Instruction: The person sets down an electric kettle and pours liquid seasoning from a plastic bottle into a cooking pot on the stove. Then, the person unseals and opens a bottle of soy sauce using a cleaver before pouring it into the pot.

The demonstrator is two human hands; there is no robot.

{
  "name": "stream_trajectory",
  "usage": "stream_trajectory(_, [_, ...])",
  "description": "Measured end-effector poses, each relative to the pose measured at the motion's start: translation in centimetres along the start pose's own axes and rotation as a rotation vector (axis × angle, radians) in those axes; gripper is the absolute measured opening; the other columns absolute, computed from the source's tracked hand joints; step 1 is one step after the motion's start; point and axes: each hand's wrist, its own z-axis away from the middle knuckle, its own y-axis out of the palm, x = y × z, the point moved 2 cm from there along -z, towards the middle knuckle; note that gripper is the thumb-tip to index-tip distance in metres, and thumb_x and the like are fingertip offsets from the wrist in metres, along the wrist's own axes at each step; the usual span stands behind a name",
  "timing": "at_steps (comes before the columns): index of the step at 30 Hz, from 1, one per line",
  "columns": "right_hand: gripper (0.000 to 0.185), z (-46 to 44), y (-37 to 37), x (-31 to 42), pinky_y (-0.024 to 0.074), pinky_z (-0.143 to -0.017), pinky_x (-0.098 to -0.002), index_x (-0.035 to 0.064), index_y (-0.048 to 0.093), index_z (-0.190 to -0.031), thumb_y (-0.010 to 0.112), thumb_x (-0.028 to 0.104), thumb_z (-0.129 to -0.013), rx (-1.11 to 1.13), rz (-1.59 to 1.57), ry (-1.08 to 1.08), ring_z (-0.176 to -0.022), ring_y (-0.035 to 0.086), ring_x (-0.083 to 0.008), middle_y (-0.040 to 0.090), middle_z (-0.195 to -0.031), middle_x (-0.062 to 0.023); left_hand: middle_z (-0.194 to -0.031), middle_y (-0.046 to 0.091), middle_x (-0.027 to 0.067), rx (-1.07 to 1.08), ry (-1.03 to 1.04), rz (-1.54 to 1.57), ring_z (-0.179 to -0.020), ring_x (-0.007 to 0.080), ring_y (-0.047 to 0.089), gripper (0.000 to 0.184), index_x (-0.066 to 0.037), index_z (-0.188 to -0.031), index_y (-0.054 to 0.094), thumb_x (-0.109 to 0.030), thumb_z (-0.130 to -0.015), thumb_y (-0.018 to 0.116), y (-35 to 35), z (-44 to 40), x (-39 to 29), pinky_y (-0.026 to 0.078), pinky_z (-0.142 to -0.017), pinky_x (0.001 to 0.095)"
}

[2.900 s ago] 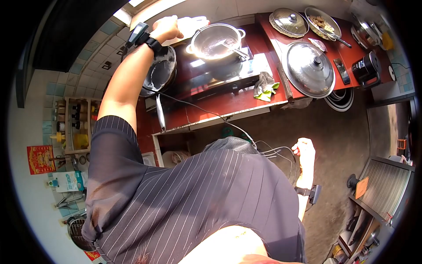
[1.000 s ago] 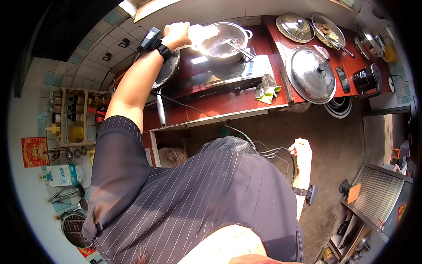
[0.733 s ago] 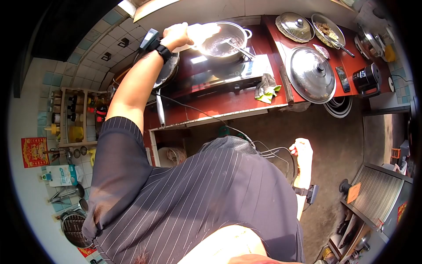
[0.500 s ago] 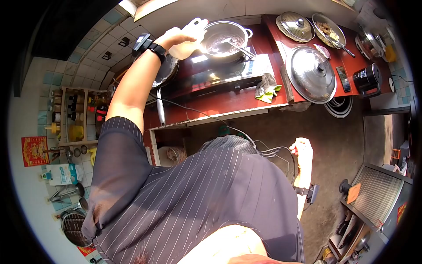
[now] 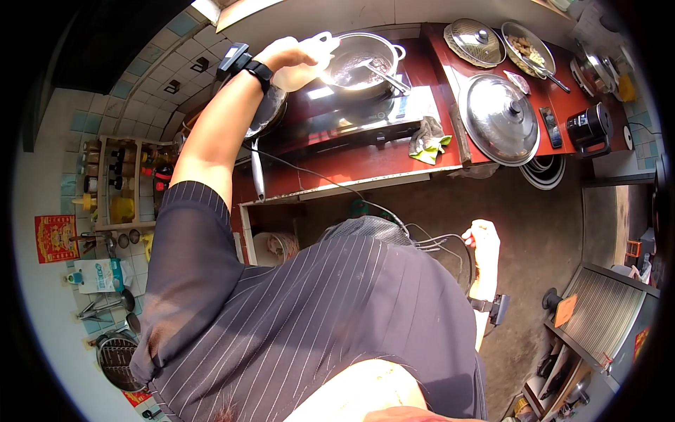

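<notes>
My left hand [image 5: 299, 55] is raised at the near left rim of a metal pot [image 5: 394, 67]. Its fingers are closed around a pale thing [image 5: 290, 79], washed out by sunlight; its kind cannot be made out. A whitish loop shows above the fingers. Inside the pot is dark liquid, and a ladle [image 5: 385, 76] leans with its handle over the right rim. The pot stands on a black cooktop [image 5: 337, 126]. My right hand [image 5: 484, 243] hangs low over the floor, fingers curled, beside a dark cable, with nothing visible in it.
A frying pan [image 5: 256, 165] sits partly under my left forearm, its handle over the counter edge. Right of the cooktop are a crumpled cloth [image 5: 427, 144], a large steel lid [image 5: 499, 119], a dish of food [image 5: 527, 50], a phone [image 5: 550, 128] and a black kettle [image 5: 589, 128].
My left hand has shifted slightly right, closer to the pot, with the pale thing. My right hand and the ladle stay where they were.
</notes>
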Motion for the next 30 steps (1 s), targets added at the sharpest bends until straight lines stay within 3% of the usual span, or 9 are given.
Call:
stream_trajectory(6, [0.016, -0.1, -0.3, -0.1, 0.0457, -0.062, -0.0219, 0.0038, 0.064, -0.108, 0.063, 0.017, -0.099, 0.015, -0.009, -0.001, -0.066, 0.060, -0.0079, 0.071, -0.081, -0.0062, -0.110, 0.073, 0.0247, -0.144, -0.035, 0.031, -0.099, 0.0339, 0.070, 0.069, 0.007, -0.114, 0.072, -0.051, -0.076, 0.083, 1.0, 0.8, -0.3, 0.052, -0.089, 0.0410])
stream_trajectory(9, [0.014, -0.4, -0.2, 0.0, 0.0488, -0.065, -0.0220, 0.0035, 0.061, -0.109, 0.062, 0.012, -0.099, 0.034, -0.001, -0.040, -0.068, 0.062, -0.0083, 0.072, -0.084, -0.0076, -0.108, 0.074, 0.0217, -0.198, -0.091, 0.225, -0.100, 0.0306, 0.071, 0.063, 0.007, -0.114, 0.071, -0.045, -0.080, 0.083, 1.9, 1.9, 0.7, 0.054, -0.087, 0.0391])
stream_trajectory(12, [0.015, -0.8, 0.3, 0.5, 0.0520, -0.068, -0.0239, 0.0018, 0.060, -0.111, 0.062, 0.011, -0.099, 0.075, -0.010, -0.095, -0.071, 0.065, -0.0102, 0.074, -0.089, -0.0096, -0.109, 0.074, 0.0175, -0.019, -0.016, 0.890, -0.102, 0.0259, 0.071, 0.056, 0.005, -0.118, 0.070, -0.037, -0.084, 0.082, 3.1, 2.9, 1.6, 0.056, -0.085, 0.0373])
stream_trajectory(13, [0.016, -0.8, 0.8, 1.4, 0.0528, -0.069, -0.0246, 0.0012, 0.060, -0.112, 0.061, 0.011, -0.100, 0.092, -0.014, -0.104, -0.073, 0.066, -0.0108, 0.074, -0.090, -0.0101, -0.117, 0.072, 0.0143, 0.024, -0.055, 1.041, -0.104, 0.0231, 0.071, 0.056, 0.002, -0.129, 0.063, -0.031, -0.087, 0.081, 2.6, 5.1, 0.5, 0.059, -0.085, 0.0376])
stream_trajectory(16, [0.016, -1.7, 2.5, 3.8, 0.0539, -0.071, -0.0255, 0.0005, 0.059, -0.113, 0.061, 0.011, -0.100, 0.174, 0.005, -0.153, -0.075, 0.067, -0.0121, 0.074, -0.092, -0.0114, -0.119, 0.070, 0.0149, 0.077, 0.147, 1.443, -0.106, 0.0255, 0.070, 0.054, 0.003, -0.130, 0.060, -0.024, -0.087, 0.081, 3.2, 10.2, -0.6, 0.059, -0.091, 0.0418])
stream_trajectory(20, [0.015, -4.6, 5.3, 8.4, 0.0538, -0.073, -0.0251, 0.0016, 0.065, -0.113, 0.064, 0.008, -0.099, 0.324, 0.002, -0.168, -0.080, 0.067, -0.0107, 0.073, -0.094, -0.0089, -0.129, 0.065, 0.0074, 0.029, 0.291, 1.467, -0.118, 0.0178, 0.063, 0.060, -0.002, -0.139, 0.053, -0.015, -0.087, 0.079, 6.5, 15.1, -2.2, 0.050, -0.103, 0.0348])
stream_trajectory(24, [0.017, -3.3, 11.1, 16.9, 0.0558, -0.082, -0.0260, 0.0009, 0.067, -0.114, 0.065, 0.006, -0.098, 0.375, 0.034, -0.440, -0.090, 0.068, -0.0113, 0.071, -0.096, -0.0039, -0.136, 0.062, 0.0068, 0.115, 0.285, 1.518, -0.123, 0.0167, 0.060, 0.072, -0.004, -0.148, 0.045, -0.007, -0.084, 0.079, 8.6, 22.9, -4.0, 0.048, -0.105, 0.0342])
stream_trajectory(28, [0.019, -1.0, 16.7, 21.6, 0.0571, -0.081, -0.0258, 0.0000, 0.067, -0.115, 0.066, 0.003, -0.097, 0.502, -0.006, -0.644, -0.092, 0.071, -0.0120, 0.072, -0.100, -0.0070, -0.136, 0.062, 0.0077, 0.225, 0.180, 1.655, -0.121, 0.0176, 0.062, 0.077, -0.007, -0.150, 0.043, -0.008, -0.082, 0.081, 10.1, 30.1, -5.0, 0.053, -0.102, 0.0345])
stream_trajectory(30, [0.019, 0.8, 18.8, 23.1, 0.0566, -0.079, -0.0255, 0.0006, 0.067, -0.116, 0.067, 0.005, -0.097, 0.536, 0.039, -0.721, -0.089, 0.071, -0.0114, 0.073, -0.096, -0.0067, -0.137, 0.061, 0.0084, 0.201, 0.189, 1.564, -0.124, 0.0176, 0.059, 0.082, -0.005, -0.150, 0.044, -0.015, -0.080, 0.084, 11.0, 32.7, -4.1, 0.048, -0.106, 0.0349])
